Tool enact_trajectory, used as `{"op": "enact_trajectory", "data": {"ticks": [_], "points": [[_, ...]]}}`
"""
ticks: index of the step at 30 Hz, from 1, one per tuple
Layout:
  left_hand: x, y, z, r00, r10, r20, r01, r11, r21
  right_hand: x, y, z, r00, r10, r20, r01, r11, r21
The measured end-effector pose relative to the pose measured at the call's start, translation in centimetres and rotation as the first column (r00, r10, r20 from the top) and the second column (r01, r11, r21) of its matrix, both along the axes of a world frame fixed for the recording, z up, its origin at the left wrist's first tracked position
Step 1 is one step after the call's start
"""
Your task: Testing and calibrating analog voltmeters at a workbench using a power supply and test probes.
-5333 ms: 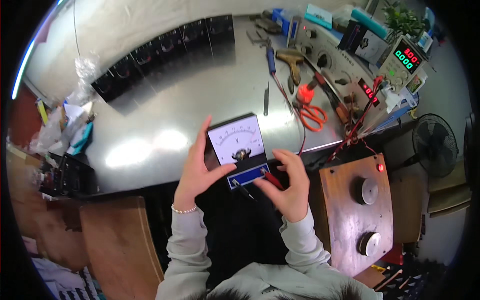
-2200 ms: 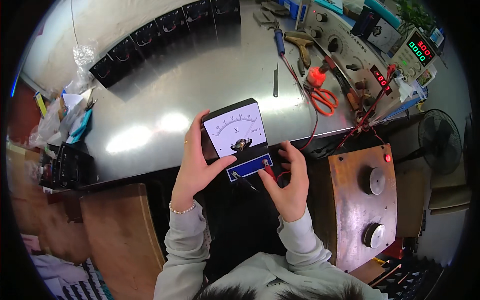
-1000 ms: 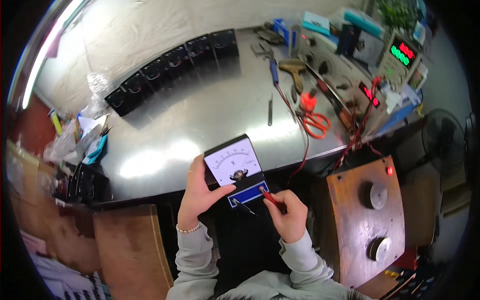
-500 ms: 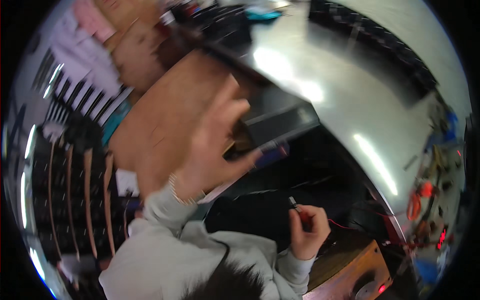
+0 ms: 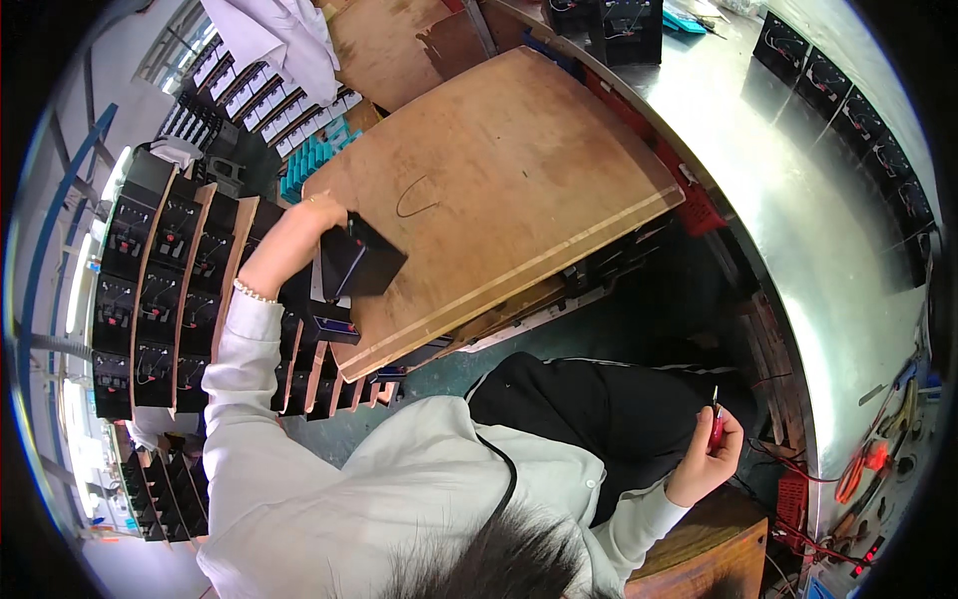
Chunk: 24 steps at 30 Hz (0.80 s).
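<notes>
My left hand (image 5: 311, 222) is closed on a black box (image 5: 369, 262) with a bluish side, at the left edge of a brown wooden board (image 5: 489, 190). Just below that box, another dark box with a blue edge (image 5: 333, 327) rests by the board's corner. Off to the right, my right hand (image 5: 711, 454) grips a small red-handled tool (image 5: 717, 427). Its thin metal tip points upward, and its exact kind cannot be made out. A thin dark wire (image 5: 414, 205) lies curled on the board.
At the left stand tiered racks (image 5: 205, 280) holding several black boxes with wires. A shiny metal table (image 5: 768, 200) curves along the right, with more black boxes at its far edge. Pliers with orange-red handles (image 5: 853, 474) lie at right. A wooden stool (image 5: 699, 549) is below my right hand.
My left hand has swung left with its fingers now closed round a black box; before, it was blurred, fingers spread over the board. My right hand has moved right and up, still gripping the tool.
</notes>
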State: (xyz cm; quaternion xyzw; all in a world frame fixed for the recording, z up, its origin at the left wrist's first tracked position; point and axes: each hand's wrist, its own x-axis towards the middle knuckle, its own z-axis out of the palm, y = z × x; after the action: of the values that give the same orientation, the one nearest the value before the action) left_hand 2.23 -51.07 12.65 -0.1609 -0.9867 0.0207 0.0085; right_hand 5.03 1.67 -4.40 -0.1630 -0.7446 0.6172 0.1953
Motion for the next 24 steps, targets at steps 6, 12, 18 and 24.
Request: {"op": "enact_trajectory", "data": {"ticks": [6, 12, 18, 24], "points": [[1.8, -2.3, -3.7, 0.968, 0.222, 0.121, -0.231, 0.971, 0.063, 0.5, 0.7, -0.6, 1.000, -0.028, 0.008, 0.028, 0.999, 0.039], [3.7, -1.6, -5.3, 0.781, 0.622, 0.063, -0.615, 0.748, 0.250, 0.8, 1.6, -2.2, 0.997, -0.071, 0.015, 0.071, 0.997, 0.016], [3.7, 0.2, -2.5, 0.667, 0.460, 0.587, -0.667, 0.719, 0.195, 0.7, 3.6, -3.0, 0.992, -0.091, 0.089, 0.094, 0.995, -0.024], [-13.2, 10.9, 1.3, 0.936, 0.352, -0.021, -0.320, 0.873, 0.369, 0.0, 4.8, -1.9, 0.987, -0.107, 0.122, 0.118, 0.989, -0.087]]}}
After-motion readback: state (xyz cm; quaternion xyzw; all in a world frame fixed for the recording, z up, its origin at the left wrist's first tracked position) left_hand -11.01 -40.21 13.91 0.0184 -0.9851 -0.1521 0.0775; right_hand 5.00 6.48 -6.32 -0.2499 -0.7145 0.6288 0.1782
